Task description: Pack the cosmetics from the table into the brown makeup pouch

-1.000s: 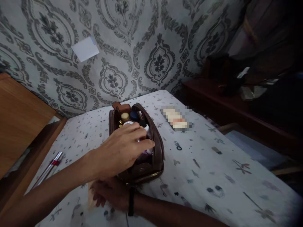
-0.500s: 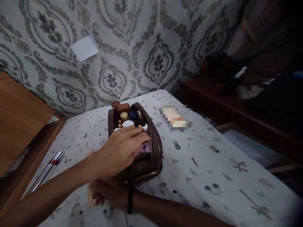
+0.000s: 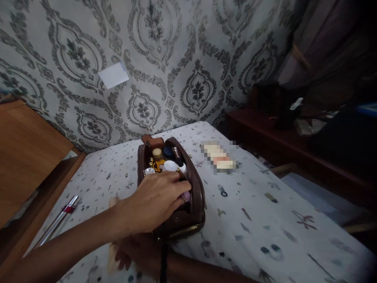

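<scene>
A brown zip bag (image 3: 198, 196) stands open on the patterned white cloth (image 3: 253, 220), with bottles and jars inside, among them a gold-capped one (image 3: 157, 153) and a white lid (image 3: 170, 166). My left hand (image 3: 160, 198) reaches over the bag's near part, its fingers down inside beside a purple item (image 3: 185, 196); the fingertips are hidden. Crossed beneath my left forearm, my right hand (image 3: 138, 251) lies low at the bag's near left, by a pale beige tube-like item (image 3: 112, 259). Whether it grips that item is not clear.
Silver tubes with a red band (image 3: 59, 220) lie at the left, near a wooden panel (image 3: 29, 145). A blurred-out flat object (image 3: 219, 157) is right of the bag. Behind is a patterned wall with a white card (image 3: 113, 75); a dark red surface (image 3: 250, 122) stands at the right.
The whole view has shifted, so the scene sits lower in the frame. My left hand has moved slightly in the bag, uncovering more of the jars. My right hand stays low beside the bag.
</scene>
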A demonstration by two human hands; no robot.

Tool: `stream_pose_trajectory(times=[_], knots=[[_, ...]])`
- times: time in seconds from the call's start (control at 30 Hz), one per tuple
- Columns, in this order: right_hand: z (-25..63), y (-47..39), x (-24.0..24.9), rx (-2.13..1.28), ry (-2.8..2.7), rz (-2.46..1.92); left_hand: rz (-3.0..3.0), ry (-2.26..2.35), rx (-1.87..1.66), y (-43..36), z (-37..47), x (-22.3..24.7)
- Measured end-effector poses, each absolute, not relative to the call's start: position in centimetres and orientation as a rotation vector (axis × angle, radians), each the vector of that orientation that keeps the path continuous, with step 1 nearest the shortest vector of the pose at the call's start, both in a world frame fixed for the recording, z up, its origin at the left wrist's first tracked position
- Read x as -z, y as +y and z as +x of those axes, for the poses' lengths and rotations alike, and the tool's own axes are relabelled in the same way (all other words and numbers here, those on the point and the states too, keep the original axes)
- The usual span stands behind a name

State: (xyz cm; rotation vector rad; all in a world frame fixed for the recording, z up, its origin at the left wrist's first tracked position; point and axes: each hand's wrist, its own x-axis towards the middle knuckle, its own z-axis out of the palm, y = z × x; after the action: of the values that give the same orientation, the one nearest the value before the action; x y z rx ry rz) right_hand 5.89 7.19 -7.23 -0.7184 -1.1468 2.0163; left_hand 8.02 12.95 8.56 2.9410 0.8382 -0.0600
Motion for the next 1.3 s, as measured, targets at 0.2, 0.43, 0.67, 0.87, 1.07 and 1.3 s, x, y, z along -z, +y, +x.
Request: stream_pose_trajectory(times=[0.2, 0.43, 0.67, 0.87, 1.07, 1.3], knots=[[6.2, 7.1, 7.0, -2.041, -1.145, -0.689, 3.039, 0.816, 0.031, 12.7, 7.6, -8.4], [5.7, 7.2, 7.2, -2.072, -1.076, -0.746, 3.047, 0.885, 0.091, 12.9, 7.4, -7.5], [6.9, 7.1, 5.6, -2.054, -1.172, -0.759, 3.042, 0.974, 0.112, 12.2, 8.5, -7.6], [7.0, 7.1, 5.8, -2.057, -1.177, -0.749, 2.965, 0.943, 0.171, 12.7, 8.7, -7.7], [6.3, 7.2, 6.7, -2.073, -1.154, -0.715, 2.939, 0.943, 0.172, 12.9, 8.9, -7.7], [6.3, 7.3, 6.7, -2.064, -1.17, -0.718, 2.853, 0.975, 0.098, 12.7, 8.8, -8.0]])
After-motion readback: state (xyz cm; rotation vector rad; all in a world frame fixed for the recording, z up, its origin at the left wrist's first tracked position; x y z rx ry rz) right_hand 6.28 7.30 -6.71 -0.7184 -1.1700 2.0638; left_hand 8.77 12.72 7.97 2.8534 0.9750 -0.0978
